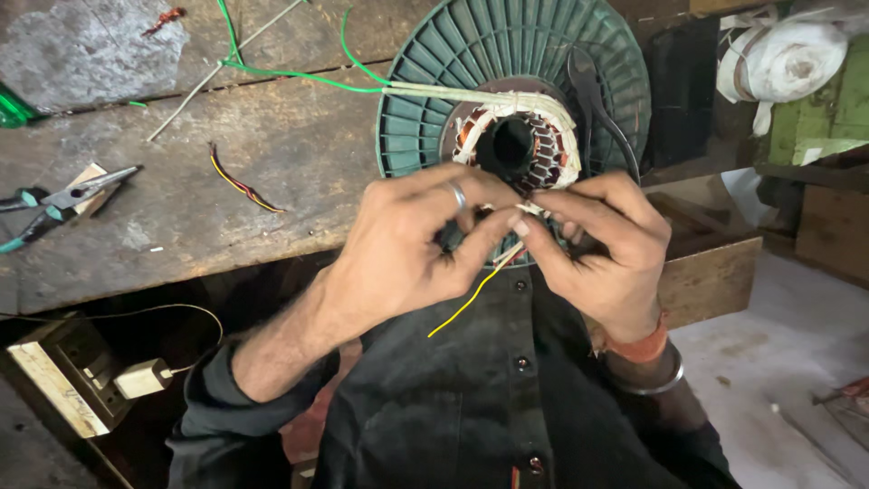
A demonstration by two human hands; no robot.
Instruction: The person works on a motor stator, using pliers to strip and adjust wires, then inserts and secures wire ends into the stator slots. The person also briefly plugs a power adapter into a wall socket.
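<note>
Item: round motor stator with copper windings and white binding (516,145), seated on green ribbed plastic disc (425,100) at worn wooden table (181,199) edge, steadied there. Left hand (407,244) and right hand (602,249) fingers pinch thin yellow wire (471,299) beneath it.

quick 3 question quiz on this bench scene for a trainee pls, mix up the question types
1. True or false: both hands meet at the lower edge of the wound stator.
2. Which colour is the wire hanging below the left hand and right hand? A) blue B) yellow C) white
3. Fill in: the pliers lie on the wooden bench to the person's ____ side.

Key: 1 true; 2 B; 3 left. The stator sits on a green ribbed disc, with green wires trailing across the bench.
</note>
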